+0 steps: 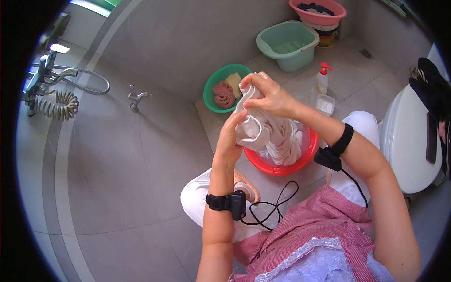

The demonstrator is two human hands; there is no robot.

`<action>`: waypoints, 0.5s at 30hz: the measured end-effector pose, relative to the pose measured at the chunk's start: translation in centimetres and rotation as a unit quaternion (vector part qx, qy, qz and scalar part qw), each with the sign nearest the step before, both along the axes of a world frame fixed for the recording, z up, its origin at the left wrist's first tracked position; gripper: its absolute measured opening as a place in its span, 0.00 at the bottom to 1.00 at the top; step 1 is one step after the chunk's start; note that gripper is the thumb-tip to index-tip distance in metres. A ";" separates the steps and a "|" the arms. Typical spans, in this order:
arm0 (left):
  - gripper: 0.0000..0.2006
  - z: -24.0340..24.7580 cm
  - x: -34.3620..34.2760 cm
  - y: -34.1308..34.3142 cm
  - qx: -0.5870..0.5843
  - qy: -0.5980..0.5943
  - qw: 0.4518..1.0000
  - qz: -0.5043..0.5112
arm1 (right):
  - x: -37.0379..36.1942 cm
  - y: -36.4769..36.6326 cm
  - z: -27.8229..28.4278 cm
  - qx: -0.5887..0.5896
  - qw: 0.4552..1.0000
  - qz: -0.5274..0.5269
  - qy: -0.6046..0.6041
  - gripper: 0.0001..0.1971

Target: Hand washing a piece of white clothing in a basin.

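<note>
The white garment hangs down into the red basin, nearer than the green basin; fingers of the left hand and right hand are clamped on its upper part. It should handle soft and limp, heavier if wet; the bunched edge likely holds best.

Bathroom, grey tiles, white toilet at right, chrome shower mixer at left; wall tap, floor drain

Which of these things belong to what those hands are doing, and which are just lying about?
In use:
- left hand and right hand, both holding white cloth
- red basin beneath

Seemingly just standing by:
- green basin
- red-topped pump bottle
- pale green tub
- pink basin
- wall tap
- toilet
</note>
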State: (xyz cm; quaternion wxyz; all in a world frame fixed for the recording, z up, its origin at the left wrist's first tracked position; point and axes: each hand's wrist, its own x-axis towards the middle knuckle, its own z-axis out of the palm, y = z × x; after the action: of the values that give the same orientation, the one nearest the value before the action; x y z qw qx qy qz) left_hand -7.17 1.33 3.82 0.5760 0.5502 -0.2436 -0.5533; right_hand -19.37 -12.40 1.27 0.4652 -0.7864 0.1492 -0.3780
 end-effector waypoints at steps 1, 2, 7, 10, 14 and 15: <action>0.23 -0.3 -0.1 0.0 0.013 0.034 0.999 0.014 | 0.0 0.3 0.0 0.014 0.999 -0.012 0.032 0.23; 0.22 -0.5 -0.3 0.0 0.025 0.068 0.997 0.027 | 0.1 0.7 0.0 0.014 0.999 -0.010 0.032 0.23; 0.20 -0.4 -1.4 -0.9 -0.010 0.139 0.988 0.062 | 0.9 1.2 -2.9 -0.076 0.980 -0.124 0.132 0.29; 0.22 -0.8 -0.7 -1.3 -0.019 0.128 0.989 0.075 | 0.7 1.8 -2.7 -0.025 0.965 -0.195 0.172 0.33; 0.24 -2.2 0.0 -1.6 -0.012 0.103 0.992 0.073 | 0.3 0.9 -0.7 0.057 0.954 -0.196 0.218 0.39; 0.24 -2.4 -0.2 -1.7 -0.012 0.104 0.992 0.071 | 0.0 0.7 0.4 0.237 0.934 -0.113 0.243 0.37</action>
State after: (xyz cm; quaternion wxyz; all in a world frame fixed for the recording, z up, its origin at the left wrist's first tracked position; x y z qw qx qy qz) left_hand -7.33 -0.34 1.44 0.6426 0.4988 -0.1487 -0.5623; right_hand -19.35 -11.66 1.72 0.5415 -0.6993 0.4309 -0.1791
